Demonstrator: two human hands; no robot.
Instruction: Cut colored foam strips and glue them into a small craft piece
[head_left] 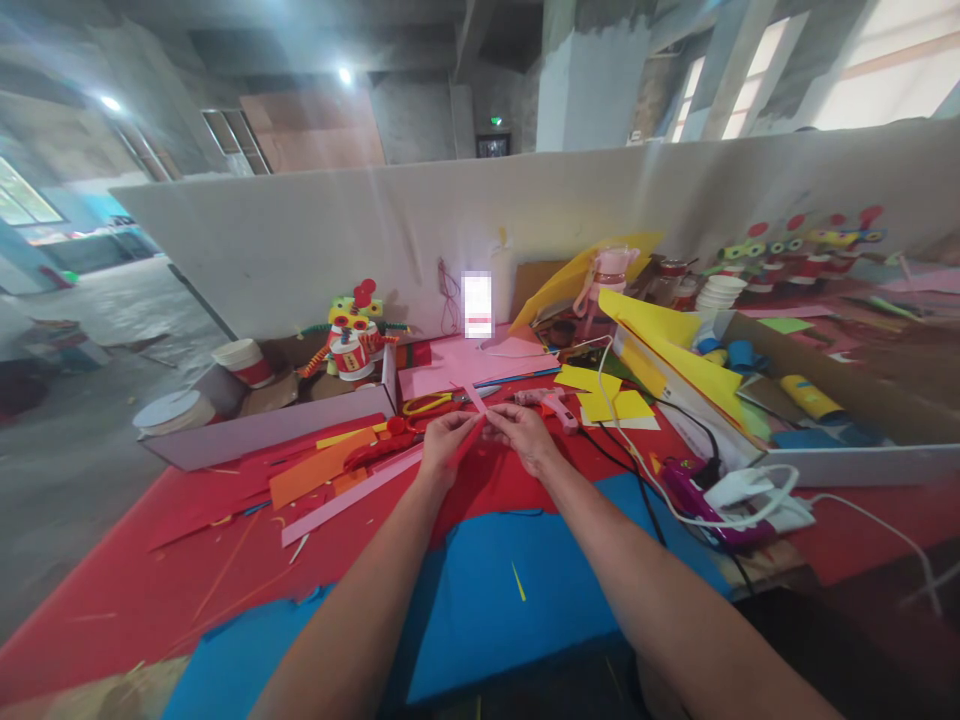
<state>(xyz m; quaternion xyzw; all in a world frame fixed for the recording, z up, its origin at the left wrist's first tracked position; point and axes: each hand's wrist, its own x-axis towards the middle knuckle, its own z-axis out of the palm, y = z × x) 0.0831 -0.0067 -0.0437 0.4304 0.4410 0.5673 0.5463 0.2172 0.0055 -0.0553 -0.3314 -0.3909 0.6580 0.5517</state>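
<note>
Two bare hands meet over the middle of the red-covered surface [97, 610], with a narrow pink strip [473, 397] between their fingertips. The left hand [450, 436] is closed in a pinch on the strip; the right hand [519, 430] pinches it from the other side, thumb and forefinger together. The free end of the strip projects beyond the fingertips, slanting toward the far left. Just beyond the left hand lie yellow-handled scissors [429, 404]; beyond the right hand lies a pink glue gun [561, 410], near yellow paper pieces [616, 404]. To the left are a longer pink strip [349, 498] and orange paper [319, 475]. A blue sheet [517, 570] occupies the near side, under the forearms. At far left, a paper-cup figure [354, 345] stands upright; at right, a purple power strip [694, 487] carries white plugs [739, 487].
</note>
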